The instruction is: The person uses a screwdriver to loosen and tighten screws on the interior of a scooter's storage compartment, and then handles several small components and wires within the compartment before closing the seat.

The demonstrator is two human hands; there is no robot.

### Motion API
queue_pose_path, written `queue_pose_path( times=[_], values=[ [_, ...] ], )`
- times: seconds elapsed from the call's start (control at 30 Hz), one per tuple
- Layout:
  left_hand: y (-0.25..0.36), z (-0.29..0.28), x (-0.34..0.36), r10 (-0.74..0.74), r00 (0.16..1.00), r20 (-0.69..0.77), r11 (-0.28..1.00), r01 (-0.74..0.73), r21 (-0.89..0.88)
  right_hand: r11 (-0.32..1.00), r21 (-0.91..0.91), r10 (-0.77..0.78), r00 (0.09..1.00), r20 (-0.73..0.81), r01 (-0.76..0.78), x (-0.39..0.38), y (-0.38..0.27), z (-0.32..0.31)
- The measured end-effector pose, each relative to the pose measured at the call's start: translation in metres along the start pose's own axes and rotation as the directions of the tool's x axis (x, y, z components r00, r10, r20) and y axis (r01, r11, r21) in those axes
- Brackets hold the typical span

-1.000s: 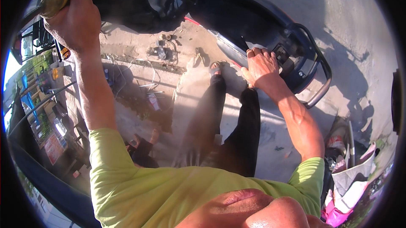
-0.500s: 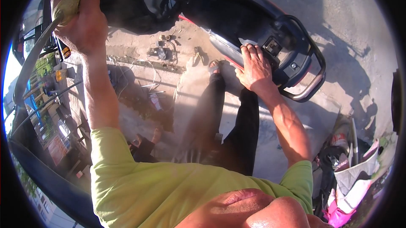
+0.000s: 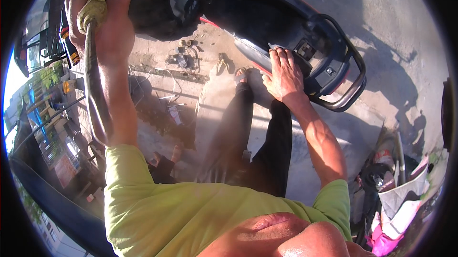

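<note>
A dark electric scooter point(image 3: 260, 11) with red and silver side trim stands in front of me. My left hand point(image 3: 112, 23) is high at the far left, closed round what looks like the scooter's handlebar grip. A yellowish-green knobby end point(image 3: 93, 13) shows in that hand, and a long dark strip point(image 3: 95, 90) trails from it along my forearm. My right hand point(image 3: 287, 73) lies with fingers stretched out on the scooter's rear side edge, close to a small square fitting point(image 3: 304, 49). What is under its fingertips is hidden.
A curved metal rear rail point(image 3: 353, 85) rounds off the scooter's back. Small parts and cords point(image 3: 182, 59) lie on the ground beyond my feet. Bags and scraps, some pink point(image 3: 384, 238), are piled at the right. Another person's hand point(image 3: 176, 153) shows at the lower left.
My left hand has moved slightly right and down, and the dark strip has swung right against my forearm. My right hand and the scooter's rear have shifted slightly left.
</note>
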State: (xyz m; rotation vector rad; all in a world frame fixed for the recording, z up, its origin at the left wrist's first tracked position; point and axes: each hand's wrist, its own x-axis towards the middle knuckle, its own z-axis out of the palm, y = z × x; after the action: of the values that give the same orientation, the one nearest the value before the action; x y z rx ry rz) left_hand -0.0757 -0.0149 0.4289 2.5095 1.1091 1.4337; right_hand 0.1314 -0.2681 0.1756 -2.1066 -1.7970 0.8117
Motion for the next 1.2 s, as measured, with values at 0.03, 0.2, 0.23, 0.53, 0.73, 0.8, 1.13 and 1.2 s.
queue_pose_path(
  times=[0.03, 0.2, 0.23, 0.53, 0.73, 0.8, 1.13, 1.2],
  values=[
    [0.008, 0.007, -0.006, -0.008, 1.000, 0.009, 1.000, 0.008, 0.013, 1.000, -0.009, 0.003, 1.000, -0.010, -0.003, -0.003, 0.004, 0.001],
    [0.035, 0.018, -0.023, 0.123, 0.988, 0.097, 0.992, -0.124, 0.001, 1.000, 0.021, 0.015, 0.998, -0.054, -0.014, -0.005, 0.010, 0.006],
    [0.032, 0.020, -0.025, 0.121, 0.986, 0.111, 0.992, -0.118, -0.034, 0.999, 0.031, 0.026, 0.997, -0.079, -0.023, -0.006, 0.010, 0.007],
    [0.068, 0.031, -0.039, 0.153, 0.943, 0.295, 0.978, -0.101, -0.183, 0.542, 0.832, 0.202, 0.943, -0.264, 0.117, -0.017, -0.049, -0.029],
    [0.102, 0.054, -0.068, 0.212, 0.857, 0.470, 0.958, -0.089, -0.272, 0.085, 0.923, 0.202, 0.900, -0.385, 0.376, -0.027, -0.087, -0.078],
    [0.108, 0.066, -0.075, 0.210, 0.836, 0.506, 0.948, -0.049, -0.313, 0.086, 0.898, 0.259, 0.861, -0.438, 0.431, -0.027, -0.084, -0.075],
    [0.101, 0.164, -0.089, -0.025, 0.745, 0.667, 0.752, 0.454, -0.479, 0.186, 0.890, 0.316, 0.832, -0.455, 0.416, -0.060, -0.056, -0.040],
    [0.106, 0.189, -0.094, -0.008, 0.666, 0.746, 0.724, 0.519, -0.455, 0.171, 0.899, 0.389, 0.810, -0.438, 0.404, -0.065, -0.049, -0.023]
  ],
)
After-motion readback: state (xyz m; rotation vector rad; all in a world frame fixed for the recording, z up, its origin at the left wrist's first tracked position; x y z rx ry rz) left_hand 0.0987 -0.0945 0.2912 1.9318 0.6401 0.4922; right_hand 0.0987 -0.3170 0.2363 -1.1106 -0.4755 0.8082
